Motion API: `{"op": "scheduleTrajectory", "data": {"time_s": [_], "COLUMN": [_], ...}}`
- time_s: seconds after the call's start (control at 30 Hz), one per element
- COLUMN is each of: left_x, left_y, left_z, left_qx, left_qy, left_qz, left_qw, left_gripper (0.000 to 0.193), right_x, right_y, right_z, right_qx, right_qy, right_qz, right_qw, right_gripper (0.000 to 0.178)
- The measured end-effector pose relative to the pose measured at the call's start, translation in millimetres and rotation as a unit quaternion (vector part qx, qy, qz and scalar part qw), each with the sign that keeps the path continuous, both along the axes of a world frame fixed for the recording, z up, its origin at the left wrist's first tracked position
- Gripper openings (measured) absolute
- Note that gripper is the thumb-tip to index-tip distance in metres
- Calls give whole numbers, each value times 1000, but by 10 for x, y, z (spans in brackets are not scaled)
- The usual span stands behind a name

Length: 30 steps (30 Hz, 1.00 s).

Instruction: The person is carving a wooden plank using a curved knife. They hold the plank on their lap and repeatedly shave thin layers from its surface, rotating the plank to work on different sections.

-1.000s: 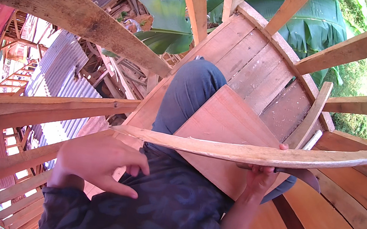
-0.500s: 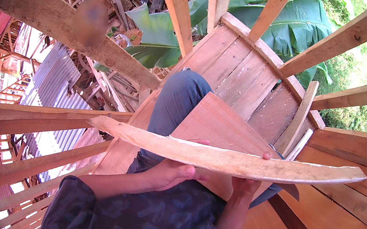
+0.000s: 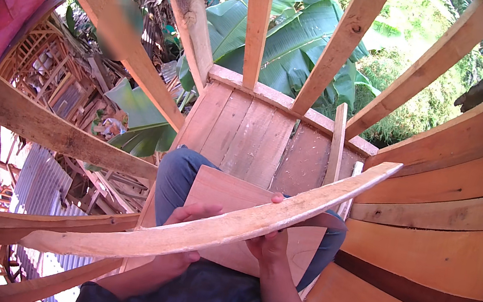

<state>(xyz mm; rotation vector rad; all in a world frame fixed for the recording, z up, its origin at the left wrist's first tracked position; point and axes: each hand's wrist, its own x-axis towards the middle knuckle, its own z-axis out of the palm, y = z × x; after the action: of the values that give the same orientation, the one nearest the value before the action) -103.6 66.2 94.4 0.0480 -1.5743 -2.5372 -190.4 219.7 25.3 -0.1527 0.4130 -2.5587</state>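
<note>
A long, slightly curved strip of light wood (image 3: 229,228) slants across in front of me, its left end nearer and its right end farther. My left hand (image 3: 176,261) is closed around its left half, fingers showing past the far edge and thumb below the near edge. My right hand (image 3: 271,244) grips the strip right of its middle, with one fingertip over the far edge. Under the strip a wide, smooth reddish board (image 3: 216,188) lies across my lap. A thin, dark, blade-like piece (image 3: 320,218) shows beside my right knee, partly hidden.
Wooden floor planks (image 3: 257,134) with shavings lie beyond my knees. A narrow wood strip (image 3: 337,144) leans at the far right of the floor. Upright slats (image 3: 340,46) ring the space, and a plank wall (image 3: 427,253) stands on the right. Corrugated metal sheets (image 3: 44,180) lie outside, left.
The strip has tilted from nearly level to slanting, its right end now farther away and its left end nearer. Both hands have moved with it, and the view has turned.
</note>
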Motion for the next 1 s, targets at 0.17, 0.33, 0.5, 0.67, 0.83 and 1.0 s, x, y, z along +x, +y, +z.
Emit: {"op": "scheduleTrajectory", "data": {"time_s": [0.17, 0.33, 0.5, 0.67, 0.83, 1.0], "left_x": [-499, -977, -1352, -1640, -1839, -1864], "left_y": [-86, -13, 22, 95, 402, 595], "left_z": [24, 535, 1106, 1611, 2281, 2617], "left_qx": [-106, -27, -45, -125, -257, -495], "left_qy": [161, 176, 256, 277, 365, 358], "left_qz": [51, 129, 143, 165, 155, 210], "left_qw": [980, 975, 955, 938, 881, 764], "left_gripper": [63, 60, 53, 47, 24, 36], "right_x": [-64, -114, -134, 5, -49, -445], "right_y": [-300, -513, -291, 57, 430, 551], "right_z": [220, 515, 809, 718, 1011, 1380], "right_qx": [-46, -5, -30, 21, 108, 395], "right_qy": [-23, -15, -29, 32, 131, 228], "right_qz": [-9, 15, 138, 143, 0, -293], "right_qw": [999, 1000, 990, 989, 986, 840], "right_gripper": [57, 38, 28, 20, 16, 22]}}
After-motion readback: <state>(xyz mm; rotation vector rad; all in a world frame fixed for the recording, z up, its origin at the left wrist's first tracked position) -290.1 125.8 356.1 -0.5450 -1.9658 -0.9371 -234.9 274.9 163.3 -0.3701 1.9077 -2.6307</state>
